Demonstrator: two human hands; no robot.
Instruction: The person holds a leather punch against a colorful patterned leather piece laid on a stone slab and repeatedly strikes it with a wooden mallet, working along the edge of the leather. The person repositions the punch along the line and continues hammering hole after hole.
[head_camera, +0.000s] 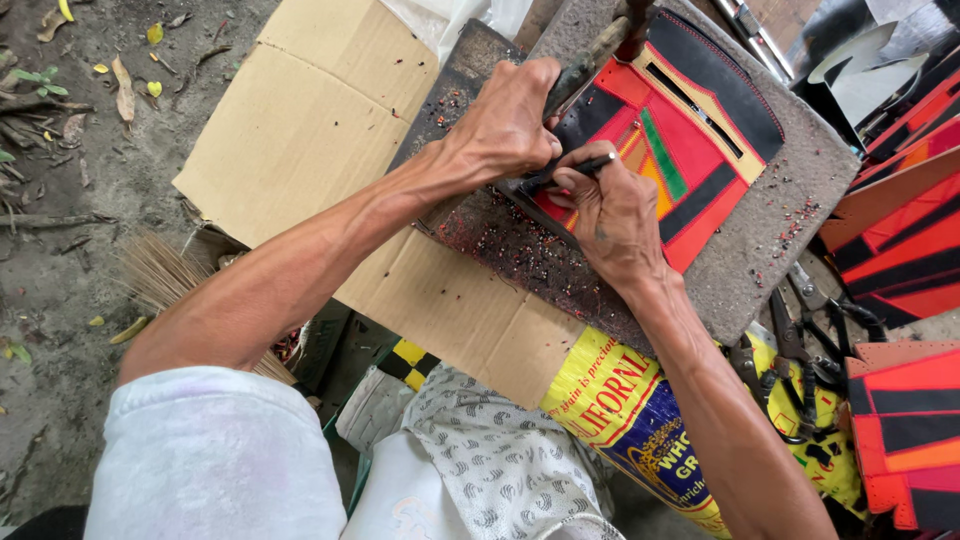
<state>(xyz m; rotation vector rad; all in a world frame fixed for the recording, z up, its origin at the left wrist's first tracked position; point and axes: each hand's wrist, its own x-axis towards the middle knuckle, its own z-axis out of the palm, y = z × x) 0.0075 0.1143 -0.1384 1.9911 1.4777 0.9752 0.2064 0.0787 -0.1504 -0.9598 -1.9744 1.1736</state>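
A flat patchwork leather piece (690, 140) in red, black, orange and green, with a zip slot, lies on a grey stone slab (780, 215). My left hand (505, 125) grips the worn wooden handle of a hammer (590, 55) that points up and away over the piece's left edge. My right hand (615, 215) pinches a thin dark punch tool (570, 170) held against the piece's lower left edge. The two hands are almost touching. Small coloured leather bits speckle the slab near the hands.
A flattened cardboard sheet (320, 130) lies left of the slab. More red and black leather panels (900, 230) are stacked at right, with scissors and pliers (800, 345) on a yellow printed sack (620, 400). A straw broom (160, 270) and bare dirt sit at left.
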